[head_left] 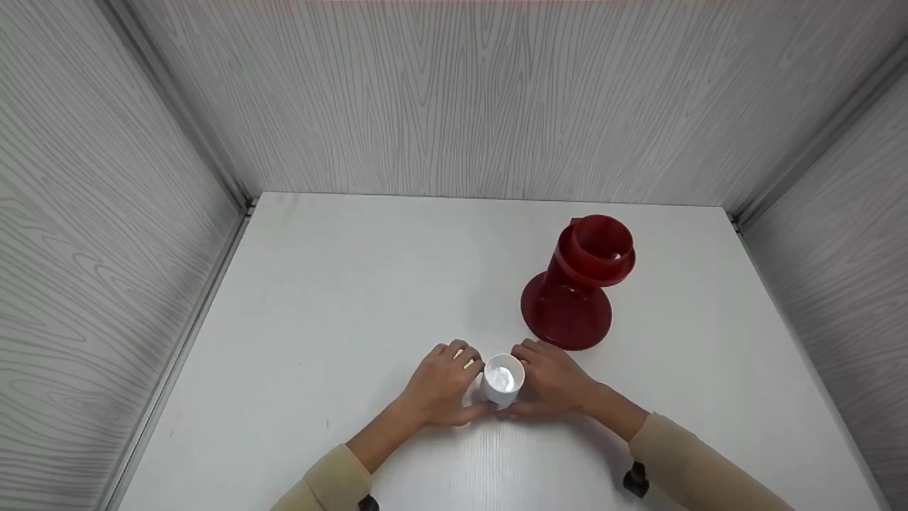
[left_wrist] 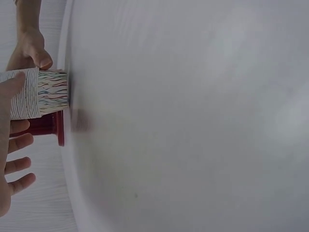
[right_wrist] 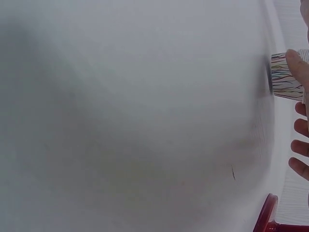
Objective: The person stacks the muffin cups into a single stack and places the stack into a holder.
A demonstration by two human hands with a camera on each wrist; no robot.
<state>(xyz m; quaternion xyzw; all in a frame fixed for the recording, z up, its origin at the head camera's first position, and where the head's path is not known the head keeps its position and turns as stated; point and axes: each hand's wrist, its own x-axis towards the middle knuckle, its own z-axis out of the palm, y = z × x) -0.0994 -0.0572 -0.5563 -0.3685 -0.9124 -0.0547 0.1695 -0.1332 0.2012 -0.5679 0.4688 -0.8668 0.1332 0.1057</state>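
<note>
A stack of white paper cups point(head_left: 503, 380) stands upright on the table, its top opening facing up. Colourful wavy lines decorate the lowest cup, and many rims are piled above it in the left wrist view point(left_wrist: 52, 91). My left hand point(head_left: 438, 389) holds the stack from the left, thumb against its near side. From the right my right hand point(head_left: 555, 381) grips it too; its thumb lies on the patterned cup point(right_wrist: 282, 82) in the right wrist view. The other fingers of both hands are spread loosely. Contact on the far side is partly hidden.
Behind my right hand stands a red holder point(head_left: 567, 316) with a round base and a wide tubular top, leaning rightward in view. The white table point(head_left: 340, 284) is bounded by grey wood-grain panels point(head_left: 425, 99) at the back and both sides.
</note>
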